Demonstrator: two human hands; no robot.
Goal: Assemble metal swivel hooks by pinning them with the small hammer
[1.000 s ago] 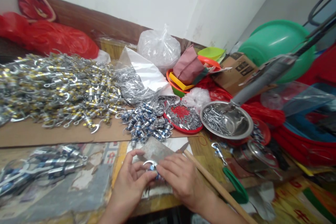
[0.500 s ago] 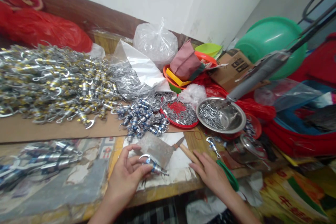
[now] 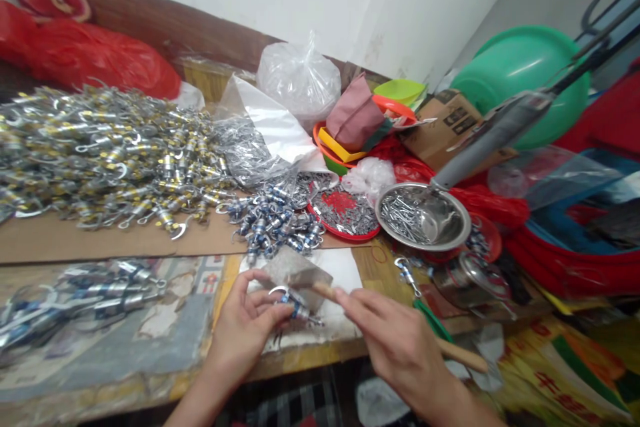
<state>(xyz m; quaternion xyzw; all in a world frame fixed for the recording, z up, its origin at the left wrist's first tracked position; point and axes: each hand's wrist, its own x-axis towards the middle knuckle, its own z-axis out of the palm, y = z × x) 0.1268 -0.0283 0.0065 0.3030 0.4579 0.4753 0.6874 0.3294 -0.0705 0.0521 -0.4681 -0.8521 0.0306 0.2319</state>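
My left hand (image 3: 250, 317) pinches a small silver metal hook fitting (image 3: 300, 310) with a blue band, its curved hook end up by the fingers. My right hand (image 3: 395, 333) is wrapped round the wooden handle of a hammer (image 3: 463, 353); its blurred metal head is over a flat grey metal block (image 3: 285, 265), just above the fitting. I cannot tell if head and fitting touch. White paper (image 3: 345, 267) lies under the block. Behind it is a heap of blue-banded hook fittings (image 3: 273, 220).
A large pile of yellow-banded fittings (image 3: 115, 153) covers the back left. More blue-banded fittings (image 3: 105, 293) lie at the left. A red tray of small metal parts (image 3: 350, 213) and a steel bowl of pins (image 3: 425, 220) stand at the right, with a grey-handled tool (image 3: 490, 140) above the bowl.
My right hand has picked up the hammer from the bench and brought it left, over the metal block. My left hand still holds the hook fitting in nearly the same spot.
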